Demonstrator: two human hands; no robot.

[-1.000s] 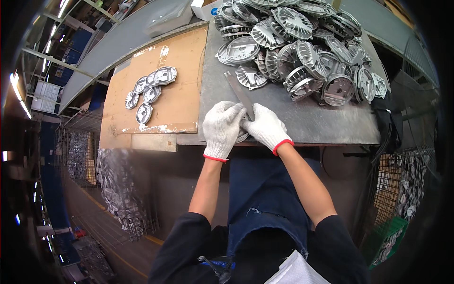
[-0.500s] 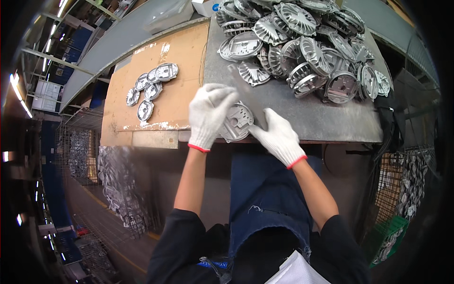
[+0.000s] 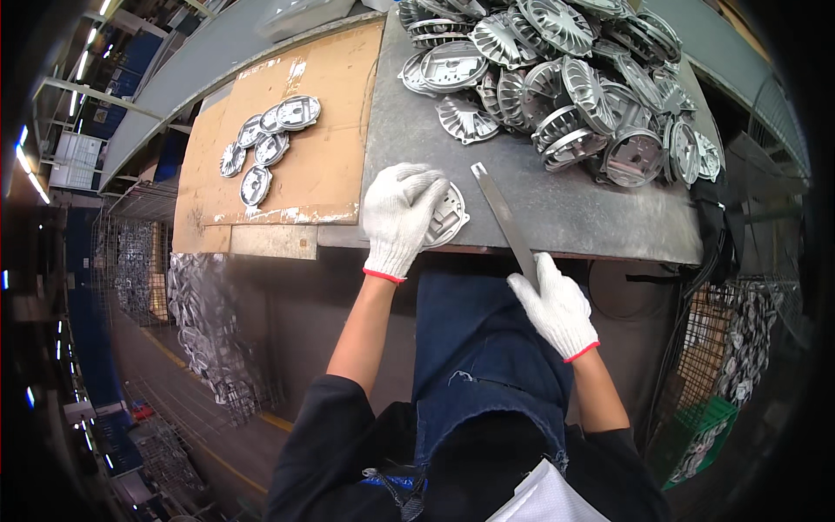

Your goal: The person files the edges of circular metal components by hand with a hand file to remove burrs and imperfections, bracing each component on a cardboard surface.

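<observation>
My left hand, in a white knitted glove with a red cuff, is closed on the edge of a round cast-metal cover. The cover rests tilted near the front edge of the grey worktable, and the glove hides its left part. My right hand, gloved the same way, grips the near end of a long flat metal file. It sits just off the table's front edge. The file points away over the tabletop, to the right of the cover and apart from it.
A large heap of similar finned metal covers fills the table's far right. Several more covers lie on a cardboard sheet at left. Wire cages with metal parts stand below left; a green crate is at lower right.
My right hand has moved back toward me and to the right, drawing the file off the cover. My left hand keeps its hold, shifted slightly right in the picture; the whole view has moved a little.
</observation>
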